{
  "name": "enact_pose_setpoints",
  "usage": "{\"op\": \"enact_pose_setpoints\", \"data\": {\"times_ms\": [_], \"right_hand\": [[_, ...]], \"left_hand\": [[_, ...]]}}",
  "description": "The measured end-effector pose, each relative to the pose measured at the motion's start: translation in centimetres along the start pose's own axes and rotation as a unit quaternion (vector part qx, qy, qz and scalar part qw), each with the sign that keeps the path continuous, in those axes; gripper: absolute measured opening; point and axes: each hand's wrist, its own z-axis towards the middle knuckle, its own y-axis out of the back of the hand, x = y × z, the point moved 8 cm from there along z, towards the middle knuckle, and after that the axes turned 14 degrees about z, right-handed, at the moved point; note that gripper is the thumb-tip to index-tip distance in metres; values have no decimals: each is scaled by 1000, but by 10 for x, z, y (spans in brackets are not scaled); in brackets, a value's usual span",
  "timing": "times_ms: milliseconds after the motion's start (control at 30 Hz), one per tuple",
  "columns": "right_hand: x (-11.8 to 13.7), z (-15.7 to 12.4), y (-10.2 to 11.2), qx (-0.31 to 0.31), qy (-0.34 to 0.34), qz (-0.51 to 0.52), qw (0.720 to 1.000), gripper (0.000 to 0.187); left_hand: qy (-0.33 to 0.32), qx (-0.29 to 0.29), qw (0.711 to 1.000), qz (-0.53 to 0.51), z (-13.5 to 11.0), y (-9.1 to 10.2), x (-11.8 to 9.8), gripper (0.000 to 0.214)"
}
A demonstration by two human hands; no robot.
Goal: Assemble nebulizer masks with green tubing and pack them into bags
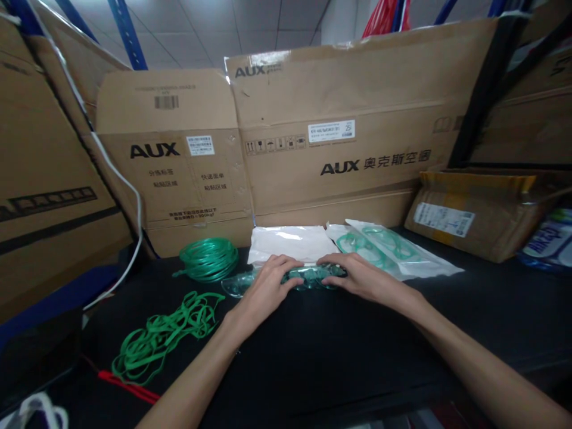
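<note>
My left hand [271, 285] and my right hand [357, 275] grip a clear plastic package [313, 277] from both sides, thumbs toward me and fingers over its far edge. Dark teal, glossy contents show through the plastic; their kind I cannot make out. The package's left end sticks out past my left hand. Just behind it lies a flat white packet [292, 241]. Close to my right hand are clear-and-white pouches [393, 247] with coiled green tubing inside. A coil of green tubing [209, 259] sits left of my left hand.
A loose tangle of flat green cord [167, 336] and a red cord [127, 386] lie on the black tabletop [330, 351]. Printed cardboard panels [370, 137] stand along the back. A cardboard box [469, 211] and a blue-labelled package [552, 241] are at the right. A white cable [118, 173] hangs at left.
</note>
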Motion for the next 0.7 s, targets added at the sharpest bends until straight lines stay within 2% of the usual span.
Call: {"op": "enact_pose_setpoints", "data": {"times_ms": [233, 467, 567, 700], "right_hand": [[7, 0, 5, -10, 28, -50, 998, 31], [5, -1, 2, -16, 28, -124, 992, 38], [1, 3, 23, -61, -3, -178, 982, 42], [-24, 6, 77, -131, -111, -274, 946, 42]], "left_hand": [[1, -12, 1000, 4, 5, -6, -4, 26], [-7, -20, 1000, 14, 9, -12, -3, 28], [-9, -30, 999, 17, 9, -10, -4, 31], [-8, -55, 998, 16, 6, 1, -9, 30]]}}
